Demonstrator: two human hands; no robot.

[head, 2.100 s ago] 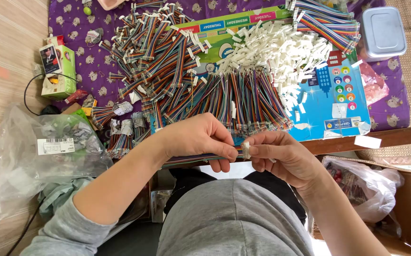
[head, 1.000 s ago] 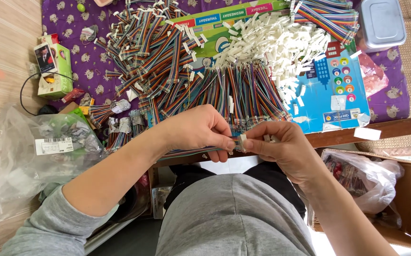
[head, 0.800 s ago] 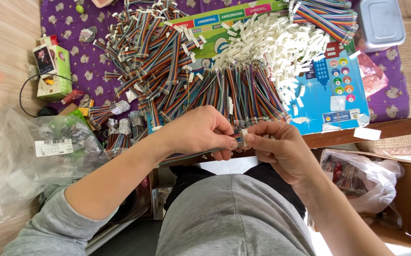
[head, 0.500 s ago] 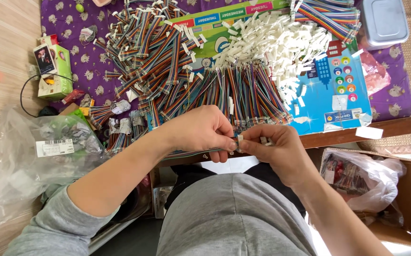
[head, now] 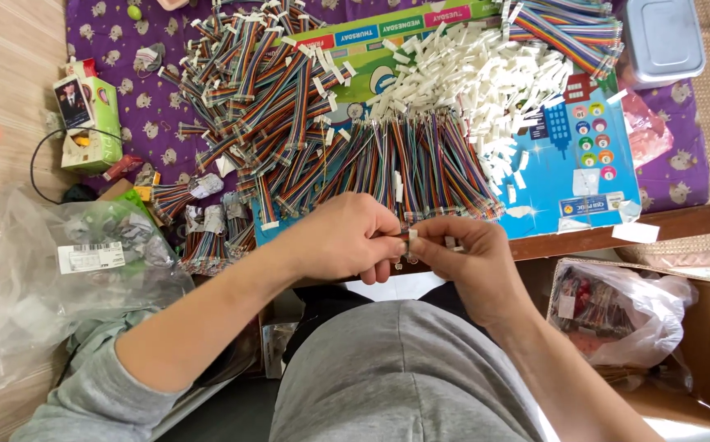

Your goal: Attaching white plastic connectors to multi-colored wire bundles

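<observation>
White small connector [head: 411, 236], mostly hidden, pinched between fingers of left hand [head: 347, 241] and right hand [head: 469, 262].

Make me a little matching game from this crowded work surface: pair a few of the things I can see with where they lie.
Things:
1. pile of white connectors
2. grey lidded box
3. clear plastic bag
4. green carton

Places:
A. top right corner
B. left of the person's forearm
C. on the colourful board, upper middle
D. left edge of the purple cloth

Pairs: 1-C, 2-A, 3-B, 4-D
</observation>
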